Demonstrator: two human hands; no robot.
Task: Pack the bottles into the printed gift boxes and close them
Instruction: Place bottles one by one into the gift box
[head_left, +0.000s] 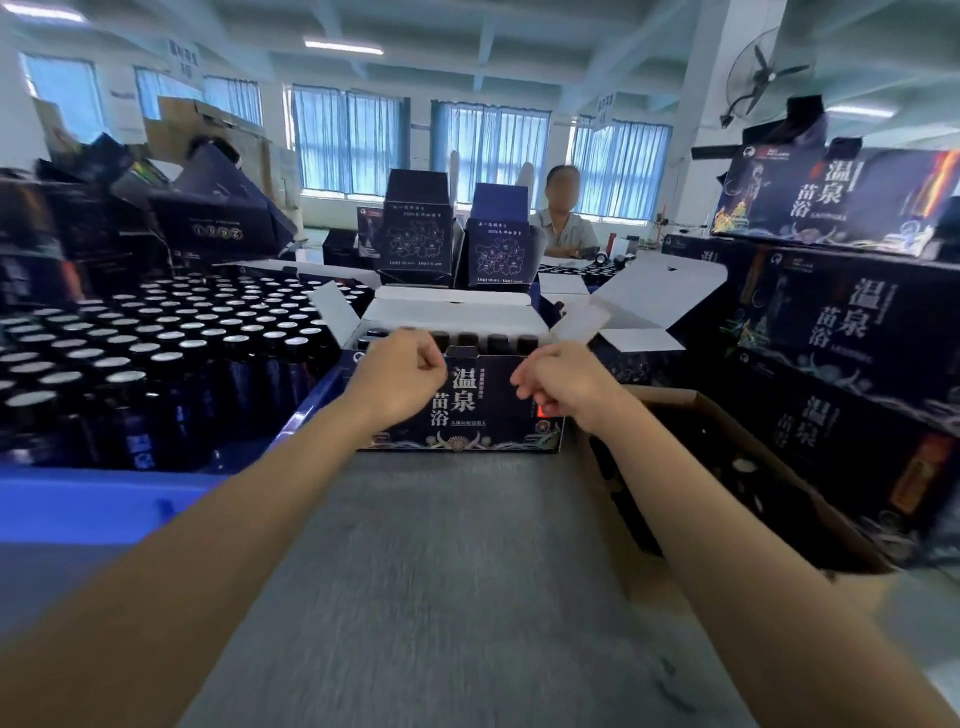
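- Plainly, your left hand (402, 375) was curled into a loose fist against the upper left of the gift box (467, 415)'s printed front, thumb and forefinger pressed together, with nothing visible between them.
- Your right hand (563, 382) was curled the same way at the upper right of that front panel, also with nothing visible in its grip; the two hands were apart, with the large white characters on the panel between them.
- That gift box stood upright in the middle of the grey worktop (415, 597), towards its far edge. Its top was open, the white lid flap (452, 310) stood up at the back, and the side flaps were splayed outward.
- A row of dark packed bottles (497, 343) showed just above the front rim of the box, behind your knuckles.
- Along the left edge of the worktop sat a blue crate (104, 501) crowded with loose bottles (171, 358), dark with silver caps, standing upright in close rows.
- At the right edge lay a brown carton (675, 402), open at the top; its inside was too dark to read.
- Behind the carton, closed printed boxes (841, 322) were stacked high.
- Across the far edge, two tall open boxes (415, 234) stood upright, and a seated person (563, 223) faced you behind them.
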